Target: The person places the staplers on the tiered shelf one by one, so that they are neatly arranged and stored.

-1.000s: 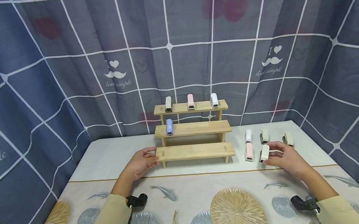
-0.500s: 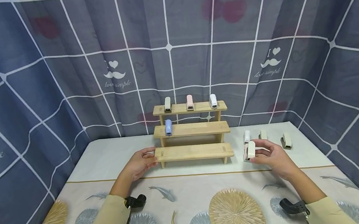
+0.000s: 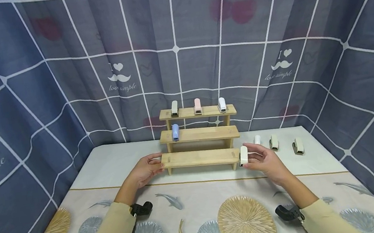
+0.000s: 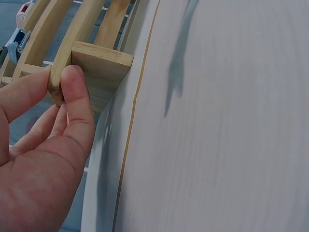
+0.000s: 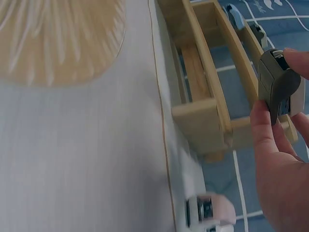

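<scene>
A three-tier wooden display stand [image 3: 199, 157] stands on the table. My left hand [image 3: 144, 171] pinches the left end of its lowest board, thumb and fingers on either side in the left wrist view. At the board's right end, my right hand [image 3: 266, 162] holds a cream mini stapler [image 3: 243, 155] by its sides; its dark grey base [image 5: 275, 79] shows in the right wrist view. A blue stapler [image 3: 175, 132] sits on the middle tier's left. On the top tier are a cream stapler [image 3: 174, 108], a pink stapler [image 3: 198, 106] and a white stapler [image 3: 222, 104].
Right of the stand lie a white stapler [image 3: 257, 140], partly covered by my right hand, and two cream staplers [image 3: 273, 142]. Another pink stapler [image 5: 219, 210] shows only in the right wrist view. A checked curtain [image 3: 156, 73] hangs close behind the table.
My right hand has carried the cream stapler leftward from among the staplers, past the pink one, to the lowest board's right end. The left hand keeps its hold on the stand.
</scene>
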A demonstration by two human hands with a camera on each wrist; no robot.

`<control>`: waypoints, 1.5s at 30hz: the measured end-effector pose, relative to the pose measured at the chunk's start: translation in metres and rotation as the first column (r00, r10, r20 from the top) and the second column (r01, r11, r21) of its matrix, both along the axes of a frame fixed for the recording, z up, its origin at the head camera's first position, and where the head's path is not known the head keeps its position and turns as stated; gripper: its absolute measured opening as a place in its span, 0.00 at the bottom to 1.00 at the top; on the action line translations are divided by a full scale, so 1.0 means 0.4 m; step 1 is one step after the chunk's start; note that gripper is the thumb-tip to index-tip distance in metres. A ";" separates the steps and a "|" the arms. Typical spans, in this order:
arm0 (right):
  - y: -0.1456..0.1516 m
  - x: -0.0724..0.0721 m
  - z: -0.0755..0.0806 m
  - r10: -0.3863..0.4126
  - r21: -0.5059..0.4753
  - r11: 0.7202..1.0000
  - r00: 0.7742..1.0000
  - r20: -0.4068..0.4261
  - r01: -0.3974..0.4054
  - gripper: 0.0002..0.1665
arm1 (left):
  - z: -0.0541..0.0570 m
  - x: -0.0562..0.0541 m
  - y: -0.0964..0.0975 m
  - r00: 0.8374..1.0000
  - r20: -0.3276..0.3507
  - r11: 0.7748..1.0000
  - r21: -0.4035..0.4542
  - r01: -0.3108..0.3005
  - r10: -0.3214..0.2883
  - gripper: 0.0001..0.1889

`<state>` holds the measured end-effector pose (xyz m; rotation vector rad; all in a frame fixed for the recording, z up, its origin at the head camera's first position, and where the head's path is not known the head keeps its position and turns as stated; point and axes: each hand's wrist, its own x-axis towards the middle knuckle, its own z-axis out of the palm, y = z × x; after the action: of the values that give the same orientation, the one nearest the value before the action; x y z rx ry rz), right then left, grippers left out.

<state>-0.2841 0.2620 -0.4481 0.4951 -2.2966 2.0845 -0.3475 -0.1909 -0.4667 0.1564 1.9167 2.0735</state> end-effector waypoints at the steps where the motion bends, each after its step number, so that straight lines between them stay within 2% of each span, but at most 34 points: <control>1: -0.007 -0.003 0.001 0.003 -0.002 1.000 1.000 0.003 -0.003 0.47 | 0.001 0.000 0.001 1.000 0.000 1.000 -0.003 0.000 0.000 0.34; 7: -0.052 -0.019 0.017 0.020 0.003 1.000 1.000 0.014 -0.020 0.46 | 0.005 0.003 0.001 1.000 0.006 1.000 -0.012 -0.012 0.012 0.33; 15: -0.104 -0.038 0.043 0.049 0.019 0.999 0.999 -0.020 -0.049 0.45 | 0.006 0.005 0.005 1.000 0.010 1.000 0.001 -0.016 0.016 0.33; 27: -0.172 -0.098 0.078 0.078 0.065 0.995 0.995 -0.061 -0.074 0.43 | 0.002 0.001 0.002 1.000 0.014 1.000 0.018 -0.010 0.010 0.34; 38: -0.230 -0.150 0.111 0.086 0.068 0.994 0.995 -0.052 -0.083 0.44 | 0.008 0.005 0.001 1.000 0.013 1.000 -0.015 -0.011 0.011 0.33; 45: -0.253 -0.187 0.134 0.081 0.095 0.993 0.995 -0.062 -0.075 0.42 | 0.006 0.004 0.004 1.000 0.011 1.000 0.005 -0.006 0.006 0.34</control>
<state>-0.3591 0.1607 -0.3946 0.6562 -2.3821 1.9680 -0.3460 -0.1892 -0.4642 0.1406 1.9083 2.0782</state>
